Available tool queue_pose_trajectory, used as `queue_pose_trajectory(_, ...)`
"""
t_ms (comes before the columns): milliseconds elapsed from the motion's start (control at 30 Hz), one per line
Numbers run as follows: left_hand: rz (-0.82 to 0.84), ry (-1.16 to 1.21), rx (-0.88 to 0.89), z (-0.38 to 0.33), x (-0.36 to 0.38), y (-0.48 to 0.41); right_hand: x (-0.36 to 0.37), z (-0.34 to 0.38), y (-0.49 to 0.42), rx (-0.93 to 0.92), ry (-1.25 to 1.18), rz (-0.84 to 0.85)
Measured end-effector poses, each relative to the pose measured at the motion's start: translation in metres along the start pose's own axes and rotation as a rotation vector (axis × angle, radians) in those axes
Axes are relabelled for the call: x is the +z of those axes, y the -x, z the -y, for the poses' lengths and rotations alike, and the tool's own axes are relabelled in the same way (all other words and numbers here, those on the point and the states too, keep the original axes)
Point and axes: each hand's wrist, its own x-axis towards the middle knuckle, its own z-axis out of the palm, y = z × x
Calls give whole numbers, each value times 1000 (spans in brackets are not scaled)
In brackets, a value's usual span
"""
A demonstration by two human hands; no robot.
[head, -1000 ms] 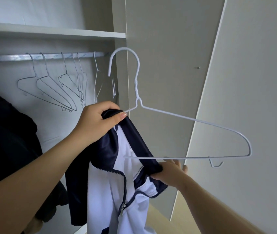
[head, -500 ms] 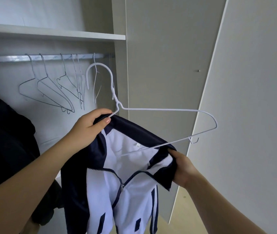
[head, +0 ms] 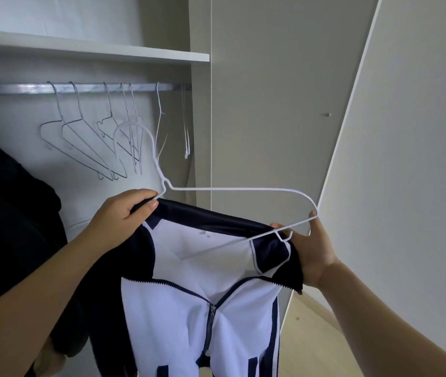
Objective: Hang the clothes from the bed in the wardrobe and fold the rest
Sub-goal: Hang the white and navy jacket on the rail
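Observation:
A white and navy zip jacket (head: 202, 308) hangs in front of the open wardrobe, its zip partly open. A white wire hanger (head: 232, 189) lies nearly level above its collar, left arm inside the jacket, hook pointing up left. My left hand (head: 123, 216) grips the navy collar at the left shoulder together with the hanger's neck. My right hand (head: 311, 251) holds the jacket's right collar edge, its fingers touching the hanger's right end.
A metal rail (head: 80, 88) under a white shelf (head: 94, 49) carries several bare wire hangers (head: 94, 148). Dark clothing (head: 9, 227) hangs at the left. The wardrobe door (head: 406, 159) stands open at the right, above a wooden floor (head: 314, 336).
The hanger has dropped and tipped flatter, its hook swinging left. The jacket has been spread wider between my hands, and my right hand has risen to the hanger's right end.

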Motion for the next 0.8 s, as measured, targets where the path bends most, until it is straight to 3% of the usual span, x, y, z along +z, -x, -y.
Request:
queue_pose_trajectory(200, 75, -102, 11, 0, 8, 6, 13, 1, 2, 76, 189, -33)
queue_pose_trajectory(367, 5, 222, -142, -18, 32, 9, 29, -12, -9, 22, 195, -158)
queue_pose_trajectory(467, 12, 306, -213, -16, 32, 11, 28, -12, -11, -27, 317, -202)
queue_pose_trajectory(667, 242, 330, -221, -8, 12, 4, 19, 2, -7, -49, 508, -143)
queue_pose_trajectory(800, 433, 155, -220, -4, 12, 5, 12, 4, -4, -163, 802, -231)
